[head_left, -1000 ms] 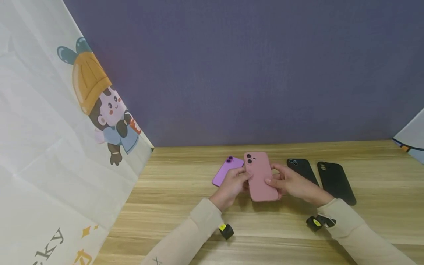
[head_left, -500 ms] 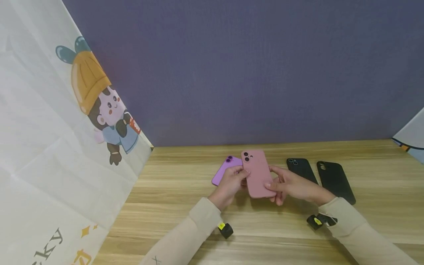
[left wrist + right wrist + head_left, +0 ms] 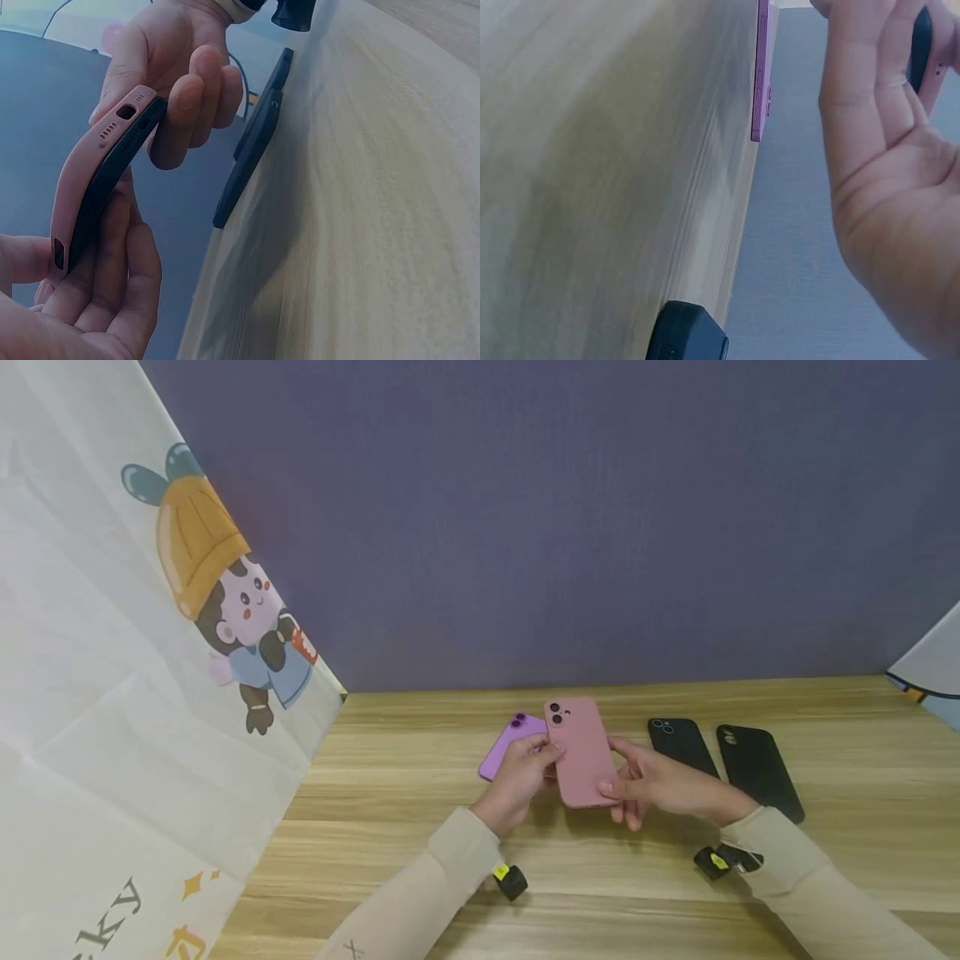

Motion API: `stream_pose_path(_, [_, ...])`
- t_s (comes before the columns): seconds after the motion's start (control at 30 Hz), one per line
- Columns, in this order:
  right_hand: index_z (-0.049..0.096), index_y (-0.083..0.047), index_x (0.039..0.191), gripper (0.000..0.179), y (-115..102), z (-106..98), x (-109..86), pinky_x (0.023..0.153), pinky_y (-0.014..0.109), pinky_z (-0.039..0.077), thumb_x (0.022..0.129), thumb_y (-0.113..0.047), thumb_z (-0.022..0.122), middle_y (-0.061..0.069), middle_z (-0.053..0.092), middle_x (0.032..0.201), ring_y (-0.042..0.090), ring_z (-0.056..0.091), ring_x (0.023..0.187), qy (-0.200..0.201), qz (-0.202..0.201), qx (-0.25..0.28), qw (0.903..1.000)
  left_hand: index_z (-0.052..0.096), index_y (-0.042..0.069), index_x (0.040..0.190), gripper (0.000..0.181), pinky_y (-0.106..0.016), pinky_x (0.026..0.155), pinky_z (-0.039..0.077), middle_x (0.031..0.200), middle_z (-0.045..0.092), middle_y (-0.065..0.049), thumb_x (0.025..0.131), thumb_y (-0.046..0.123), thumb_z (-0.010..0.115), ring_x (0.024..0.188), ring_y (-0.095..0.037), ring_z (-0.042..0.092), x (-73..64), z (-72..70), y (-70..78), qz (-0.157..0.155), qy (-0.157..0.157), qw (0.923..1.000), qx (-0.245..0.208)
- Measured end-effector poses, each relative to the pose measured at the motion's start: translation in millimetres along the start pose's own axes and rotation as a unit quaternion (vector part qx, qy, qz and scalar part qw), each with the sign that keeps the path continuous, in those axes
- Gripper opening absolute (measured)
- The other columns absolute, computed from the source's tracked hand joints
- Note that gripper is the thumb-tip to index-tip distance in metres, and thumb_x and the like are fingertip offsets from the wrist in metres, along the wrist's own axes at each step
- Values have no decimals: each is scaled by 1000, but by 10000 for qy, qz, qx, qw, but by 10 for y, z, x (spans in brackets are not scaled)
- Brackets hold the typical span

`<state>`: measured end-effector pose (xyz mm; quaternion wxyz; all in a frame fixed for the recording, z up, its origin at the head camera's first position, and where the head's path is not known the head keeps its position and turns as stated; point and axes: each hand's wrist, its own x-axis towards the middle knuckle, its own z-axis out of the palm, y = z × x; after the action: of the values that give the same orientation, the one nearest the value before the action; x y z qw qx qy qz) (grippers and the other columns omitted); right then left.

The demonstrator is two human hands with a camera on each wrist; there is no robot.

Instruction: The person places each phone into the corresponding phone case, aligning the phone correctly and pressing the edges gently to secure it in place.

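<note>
A pink phone case (image 3: 581,756) with two round camera openings is held above the table, back side up, in the head view. In the left wrist view, a dark phone (image 3: 124,169) sits in the case, its edge standing out along the open side. My left hand (image 3: 519,779) pinches the case's left edge, thumb on the back and fingers beneath. At the lower right corner, my right hand (image 3: 660,778) pinches it with the thumb on top; some of its fingers are bent below. The right wrist view shows only part of the case (image 3: 934,71), behind the right hand.
Behind the left hand lies a purple phone (image 3: 510,747) on the wooden table (image 3: 405,827). A dark phone (image 3: 678,743) and a black phone case (image 3: 761,772) lie to the right, partly behind the right arm. A blue-grey panel (image 3: 570,527) stands along the back.
The pink case has shifted slightly left and away from me, and it is tilted a little more. Both hands keep their hold, and the right hand's lower fingers show more beneath it.
</note>
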<state>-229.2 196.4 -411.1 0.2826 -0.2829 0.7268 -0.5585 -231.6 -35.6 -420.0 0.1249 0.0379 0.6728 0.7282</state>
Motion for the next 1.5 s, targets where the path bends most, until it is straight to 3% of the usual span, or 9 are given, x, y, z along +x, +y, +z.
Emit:
stream_pose_path(0.77, [-18, 6, 157, 97, 15, 34, -4, 60, 35, 62, 104, -17, 59, 13, 70, 86, 13, 68, 66, -70, -22, -71, 9999, 66, -6, 112, 22, -26, 72, 57, 84, 68, -2, 102, 10, 56, 74, -11, 63, -11, 5, -23, 153, 10, 9998, 95])
stream_pose_path(0.97, [-15, 6, 158, 95, 15, 35, -1, 57, 31, 60, 104, -17, 60, 14, 69, 84, 12, 66, 63, 41, -151, -250, 9996, 66, -6, 110, 21, -25, 71, 57, 82, 66, 0, 103, 10, 56, 74, -11, 63, -6, 9, -21, 109, 8, 9999, 15])
stream_pose_path(1.5, [-14, 6, 158, 94, 7, 49, 2, 56, 31, 59, 103, -12, 60, 20, 67, 84, 12, 65, 62, 43, -277, -97, 9996, 66, -5, 112, 21, -27, 74, 57, 86, 67, -1, 103, 11, 56, 77, -11, 64, -19, 3, -1, 28, 7, 10000, 9])
